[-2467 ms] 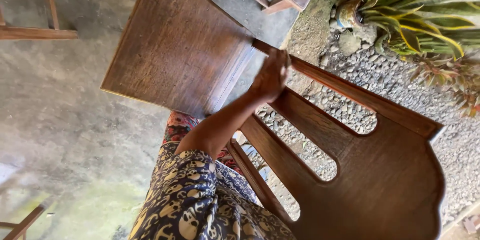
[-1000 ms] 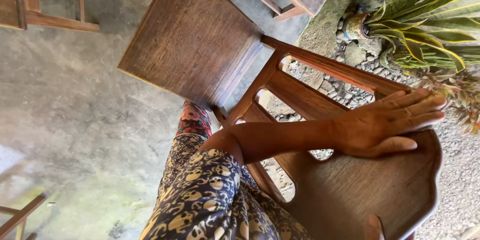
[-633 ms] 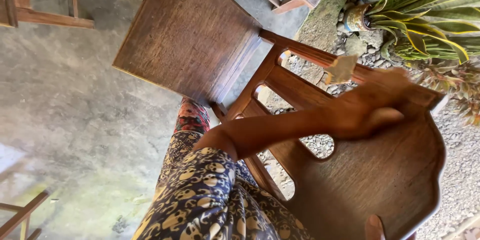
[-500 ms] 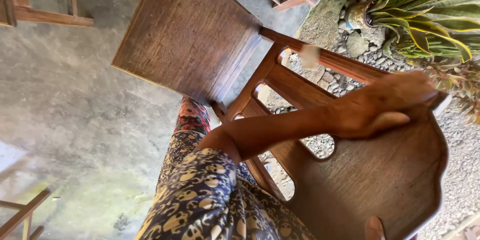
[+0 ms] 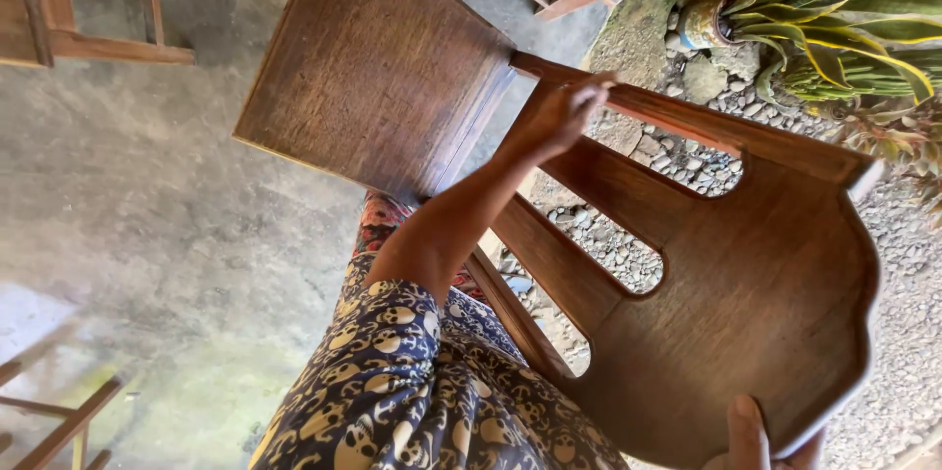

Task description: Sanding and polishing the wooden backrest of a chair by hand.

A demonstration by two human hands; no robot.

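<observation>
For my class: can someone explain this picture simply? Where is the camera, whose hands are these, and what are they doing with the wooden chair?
There is one view, from a camera worn on a person's head, looking down. No machine is involved, only bare hands. The left hand, reaching out from a patterned sleeve, rests against the backrest rail of a dark wooden chair, near the seat. The right hand grips the curved top edge of the backrest at the bottom of the picture. The chair stands on a concrete floor. Beside it lie gravel and a potted plant; other wooden furniture shows at the edges.
</observation>
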